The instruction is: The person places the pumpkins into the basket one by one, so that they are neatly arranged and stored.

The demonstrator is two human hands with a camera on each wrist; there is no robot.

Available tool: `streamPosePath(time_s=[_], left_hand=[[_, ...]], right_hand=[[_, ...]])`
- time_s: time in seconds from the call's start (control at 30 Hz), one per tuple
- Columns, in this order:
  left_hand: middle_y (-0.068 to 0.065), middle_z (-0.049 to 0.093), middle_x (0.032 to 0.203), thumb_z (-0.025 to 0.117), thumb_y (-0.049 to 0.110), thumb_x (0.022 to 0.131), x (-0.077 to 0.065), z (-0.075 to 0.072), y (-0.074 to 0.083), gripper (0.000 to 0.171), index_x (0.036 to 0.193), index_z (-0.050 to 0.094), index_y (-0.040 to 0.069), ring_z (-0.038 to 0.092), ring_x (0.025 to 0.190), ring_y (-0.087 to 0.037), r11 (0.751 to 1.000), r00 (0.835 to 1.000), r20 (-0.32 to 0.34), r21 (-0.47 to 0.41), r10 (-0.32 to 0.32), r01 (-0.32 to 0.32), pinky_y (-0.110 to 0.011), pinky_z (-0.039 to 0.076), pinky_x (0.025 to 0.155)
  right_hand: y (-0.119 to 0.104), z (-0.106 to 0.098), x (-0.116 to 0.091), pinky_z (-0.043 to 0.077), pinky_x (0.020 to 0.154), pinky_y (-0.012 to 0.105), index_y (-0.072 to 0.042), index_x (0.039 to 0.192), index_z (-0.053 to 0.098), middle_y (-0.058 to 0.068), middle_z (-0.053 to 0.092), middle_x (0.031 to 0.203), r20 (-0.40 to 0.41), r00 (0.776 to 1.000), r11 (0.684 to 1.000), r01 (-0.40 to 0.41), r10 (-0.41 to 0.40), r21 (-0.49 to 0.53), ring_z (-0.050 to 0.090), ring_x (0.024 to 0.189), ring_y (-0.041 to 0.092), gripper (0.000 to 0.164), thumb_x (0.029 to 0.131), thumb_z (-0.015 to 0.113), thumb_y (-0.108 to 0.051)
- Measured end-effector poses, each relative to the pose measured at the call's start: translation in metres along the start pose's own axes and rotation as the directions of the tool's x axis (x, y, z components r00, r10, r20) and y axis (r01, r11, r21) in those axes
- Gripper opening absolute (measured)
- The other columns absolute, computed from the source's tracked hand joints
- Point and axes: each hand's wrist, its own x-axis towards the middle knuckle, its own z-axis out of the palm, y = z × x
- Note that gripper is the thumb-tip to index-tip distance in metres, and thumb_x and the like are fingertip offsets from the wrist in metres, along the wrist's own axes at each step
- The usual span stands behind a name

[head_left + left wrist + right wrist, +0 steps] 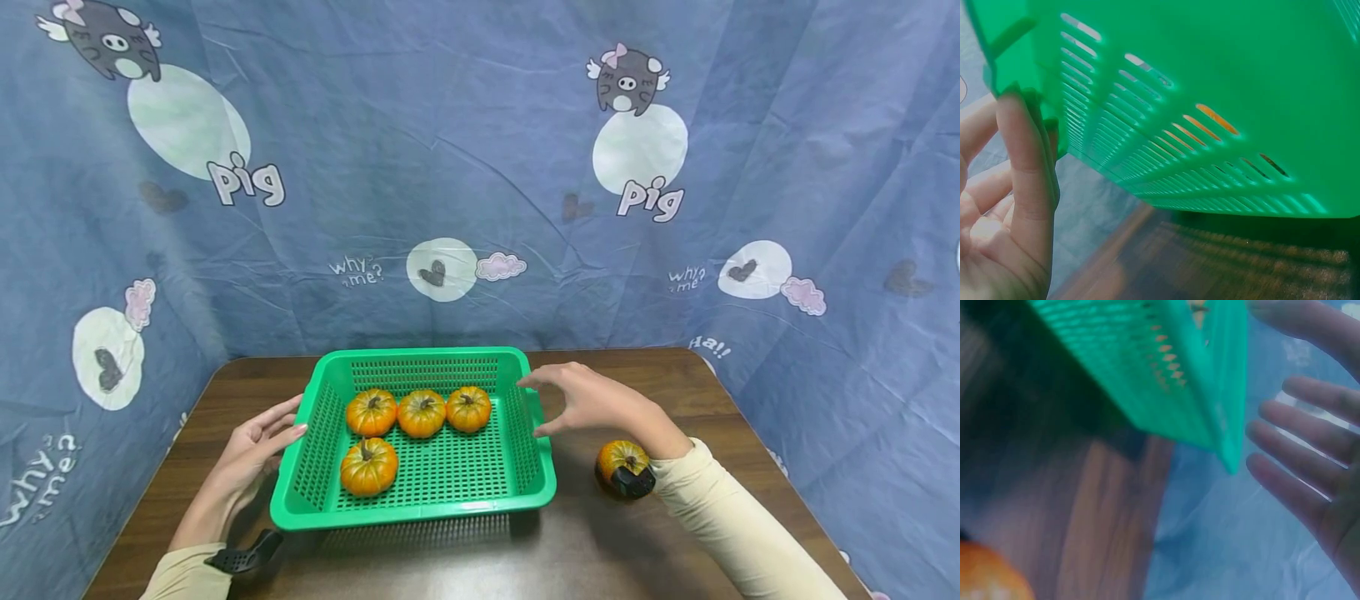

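A green perforated plastic basket (420, 517) is over the table, holding several small orange pumpkins: a row of three, including a middle pumpkin (422, 414), with another pumpkin (369, 467) at the front left. My left hand (251, 450) is at the basket's left side, its thumb tip overlapping the rim. In the left wrist view its fingers look fairly straight beside the green wall (1222, 62). Spread around the right rim is my right hand (592, 404), thumb and fingers apart; the right wrist view shows a gap between those fingers and the basket (1197, 419).
Below my right wrist, one more pumpkin (622, 460) sits on the brown wooden table (720, 500), partly covered by a black wrist strap piece (633, 483). A blue printed curtain (465, 167) hangs behind and along both sides of the table.
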Motion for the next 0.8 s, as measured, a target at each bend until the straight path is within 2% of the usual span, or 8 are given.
streamPosePath(time_s=[0.1, 0.23, 0.4, 0.53, 0.8], left_hand=[[0.009, 0.072, 0.107, 0.062, 0.006, 0.104, 0.000, 0.000, 0.000, 0.052, 0.153, 0.050, 0.019, 0.076, 0.089, -0.010, 1.000, 1.000, -0.003, -0.002, 0.003, -0.003, -0.034, 0.067, 0.072], [0.009, 0.073, 0.107, 0.062, 0.006, 0.103, 0.000, 0.001, 0.001, 0.051, 0.151, 0.052, 0.020, 0.076, 0.089, -0.010, 1.000, 1.000, -0.010, -0.009, -0.001, 0.001, -0.034, 0.067, 0.072], [0.010, 0.072, 0.107, 0.063, 0.008, 0.103, -0.001, 0.001, 0.001, 0.051, 0.152, 0.052, 0.021, 0.076, 0.088, -0.010, 1.000, 1.000, -0.017, 0.017, -0.012, 0.012, -0.034, 0.067, 0.072], [0.010, 0.072, 0.107, 0.064, 0.009, 0.103, 0.000, 0.001, 0.000, 0.050, 0.150, 0.053, 0.022, 0.076, 0.088, -0.010, 1.000, 1.000, -0.025, 0.024, -0.013, 0.014, -0.034, 0.067, 0.071], [0.011, 0.072, 0.106, 0.064, 0.010, 0.103, -0.001, 0.002, 0.001, 0.052, 0.152, 0.051, 0.021, 0.076, 0.087, -0.009, 0.999, 0.999, -0.039, 0.043, -0.018, 0.020, -0.034, 0.067, 0.070]], right_hand=[[0.009, 0.003, -0.016, 0.055, 0.107, 0.049, -0.012, 0.139, 0.064, 0.002, 0.068, 0.138, -0.012, 0.999, 0.999, -0.035, 0.036, 0.039, 0.064, 0.128, 0.026, 0.069, 0.081, 0.089, -0.040], [0.021, 0.009, -0.037, 0.057, 0.103, 0.053, -0.013, 0.138, 0.065, 0.005, 0.068, 0.137, -0.007, 0.998, 0.994, -0.062, 0.063, 0.093, 0.065, 0.124, 0.030, 0.068, 0.080, 0.090, -0.038], [0.035, 0.018, -0.061, 0.057, 0.101, 0.057, -0.008, 0.140, 0.062, 0.012, 0.066, 0.140, 0.016, 0.995, 0.989, -0.096, 0.095, 0.116, 0.066, 0.122, 0.037, 0.072, 0.081, 0.088, -0.041], [0.044, 0.024, -0.079, 0.056, 0.102, 0.059, -0.006, 0.140, 0.061, 0.016, 0.064, 0.141, 0.026, 0.992, 0.984, -0.122, 0.120, 0.128, 0.064, 0.123, 0.041, 0.072, 0.082, 0.089, -0.037], [0.061, 0.038, -0.104, 0.057, 0.099, 0.054, -0.004, 0.140, 0.061, 0.018, 0.064, 0.139, 0.037, 0.981, 0.975, -0.192, 0.189, 0.115, 0.062, 0.125, 0.041, 0.077, 0.077, 0.092, -0.035]])
